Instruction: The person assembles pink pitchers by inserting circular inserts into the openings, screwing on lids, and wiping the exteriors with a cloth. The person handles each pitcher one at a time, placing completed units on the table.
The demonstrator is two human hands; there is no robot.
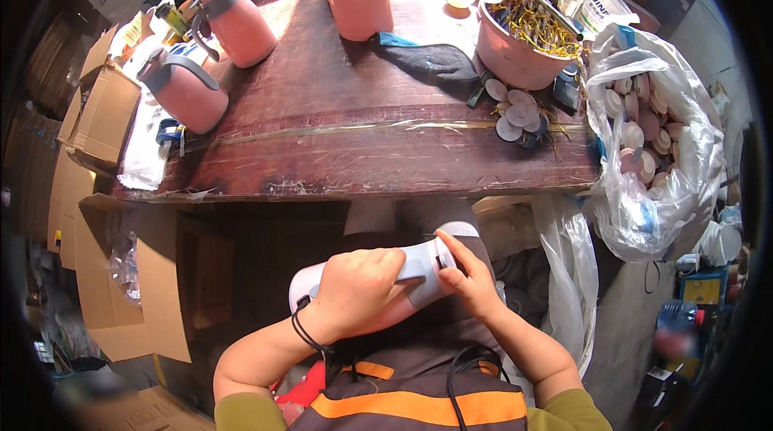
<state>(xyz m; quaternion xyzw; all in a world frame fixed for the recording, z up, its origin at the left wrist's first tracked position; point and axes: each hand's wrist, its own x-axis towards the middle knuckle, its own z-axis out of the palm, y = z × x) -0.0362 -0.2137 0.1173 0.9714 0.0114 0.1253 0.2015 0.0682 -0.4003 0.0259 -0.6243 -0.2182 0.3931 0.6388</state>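
A pink insulated jug [303, 283] with a grey neck and handle lies tilted across my lap, its top toward the right. My left hand [360, 284] is wrapped round the jug's grey handle. At the top end, my right hand [469, 276] grips the pale lid [440, 253], thumb and fingers on its rim. How firmly the lid sits on the neck I cannot tell. On the table [362, 161] stand three more pink jugs: one at the back middle [358, 6], one farther left [241, 31] and one near the left edge [190, 98].
A dark grey cloth [435, 65] lies mid-table. Right of it, a pink tub [523, 58] holds yellow-and-black ties, with round discs [520, 114] before it. A clear bag of lids [644, 137] hangs at the table's right. An open cardboard box [133, 326] is at my left.
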